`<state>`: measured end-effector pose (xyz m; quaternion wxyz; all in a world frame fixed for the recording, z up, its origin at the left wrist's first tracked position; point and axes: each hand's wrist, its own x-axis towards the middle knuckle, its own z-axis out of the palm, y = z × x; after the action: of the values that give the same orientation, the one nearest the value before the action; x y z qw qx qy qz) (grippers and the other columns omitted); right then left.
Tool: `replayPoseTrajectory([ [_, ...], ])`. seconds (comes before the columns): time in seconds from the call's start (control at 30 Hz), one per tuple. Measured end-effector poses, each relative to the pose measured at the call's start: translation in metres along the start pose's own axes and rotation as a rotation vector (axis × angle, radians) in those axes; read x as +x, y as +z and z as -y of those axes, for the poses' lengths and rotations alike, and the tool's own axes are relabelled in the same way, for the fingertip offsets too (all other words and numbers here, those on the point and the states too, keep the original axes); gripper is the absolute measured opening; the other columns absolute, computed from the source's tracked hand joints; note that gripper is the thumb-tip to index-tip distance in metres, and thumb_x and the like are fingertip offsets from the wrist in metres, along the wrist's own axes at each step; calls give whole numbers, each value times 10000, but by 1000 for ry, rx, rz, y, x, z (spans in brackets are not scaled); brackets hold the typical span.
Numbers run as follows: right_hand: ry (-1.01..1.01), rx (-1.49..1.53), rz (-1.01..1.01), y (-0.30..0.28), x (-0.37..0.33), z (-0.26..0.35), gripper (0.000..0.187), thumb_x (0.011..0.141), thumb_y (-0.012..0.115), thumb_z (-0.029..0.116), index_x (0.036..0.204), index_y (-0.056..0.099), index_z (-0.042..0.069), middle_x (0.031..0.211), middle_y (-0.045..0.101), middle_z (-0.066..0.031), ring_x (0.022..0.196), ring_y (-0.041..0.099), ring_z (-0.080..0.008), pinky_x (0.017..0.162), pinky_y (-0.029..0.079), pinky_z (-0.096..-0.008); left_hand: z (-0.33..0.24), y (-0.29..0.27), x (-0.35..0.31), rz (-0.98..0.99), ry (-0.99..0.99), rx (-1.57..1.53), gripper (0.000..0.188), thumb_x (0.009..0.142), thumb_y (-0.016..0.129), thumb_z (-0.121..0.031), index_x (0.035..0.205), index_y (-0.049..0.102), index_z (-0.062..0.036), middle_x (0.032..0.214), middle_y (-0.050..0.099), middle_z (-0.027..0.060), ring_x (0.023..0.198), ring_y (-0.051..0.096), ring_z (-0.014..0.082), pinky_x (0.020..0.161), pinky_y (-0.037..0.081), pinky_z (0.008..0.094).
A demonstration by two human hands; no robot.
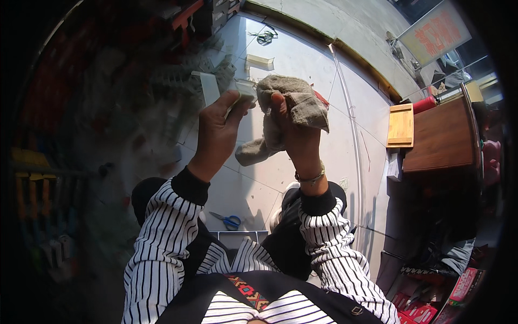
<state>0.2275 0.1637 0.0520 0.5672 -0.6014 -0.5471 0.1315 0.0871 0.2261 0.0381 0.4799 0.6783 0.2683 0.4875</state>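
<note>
My left hand (217,128) is closed, thumb against fingers, on a small pale translucent plastic piece (246,93). Its exact kind I cannot make out. Wrapped in my right hand (300,141) is a crumpled grey-beige cloth (294,97), its thumb lying over the fabric and one end (252,152) drooping toward the left. The cloth and the plastic piece are side by side, almost meeting; whether they touch is unclear. Just beyond my left hand shows a flat white strip (209,88), partly hidden by the fingers.
Blue-handled scissors (231,221) lie on the pale tiled floor (318,70) between my feet. Farther off are a cream-coloured piece (260,61) and a tangle of dark cord (265,36). A blurred pale pile fills the left. At right stand a brown wooden cabinet (440,140) and a light wooden board (400,125).
</note>
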Motion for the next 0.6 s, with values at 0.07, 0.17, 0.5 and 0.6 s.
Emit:
replayPoseTrajectory([
  [0.07, -481, -275, 109, 4, 2, 4, 202, 729, 665, 107, 917, 610, 56, 892, 622, -100, 801, 599, -293, 802, 487, -372, 2, 5, -1, 0, 165, 198, 113, 821, 588, 3, 926, 558, 30, 777, 584, 180, 692, 603, 293, 603, 456, 327],
  [0.17, -290, -135, 145, 4, 6, 4, 189, 744, 642, 121, 928, 614, 87, 918, 621, -116, 848, 591, -313, 865, 463, -382, 4, 4, -4, -7, 129, 226, 119, 806, 594, 7, 918, 564, 30, 787, 580, 180, 697, 586, 346, 598, 452, 345],
  [0.5, -231, -73, 199, 0, -2, -1, 312, 695, 694, 125, 986, 593, 77, 949, 602, -109, 923, 547, -295, 838, 451, -356, 11, 9, -5, 36, 232, 243, 73, 800, 575, 21, 873, 574, 15, 748, 566, 165, 692, 570, 335, 597, 452, 361],
  [0.6, -329, -104, 205, 0, 2, -1, 367, 677, 720, 128, 1009, 585, 52, 964, 594, -118, 946, 531, -292, 852, 443, -339, 11, 11, -5, 42, 253, 280, 91, 792, 563, 43, 876, 578, 12, 741, 561, 161, 693, 568, 333, 600, 451, 365],
])
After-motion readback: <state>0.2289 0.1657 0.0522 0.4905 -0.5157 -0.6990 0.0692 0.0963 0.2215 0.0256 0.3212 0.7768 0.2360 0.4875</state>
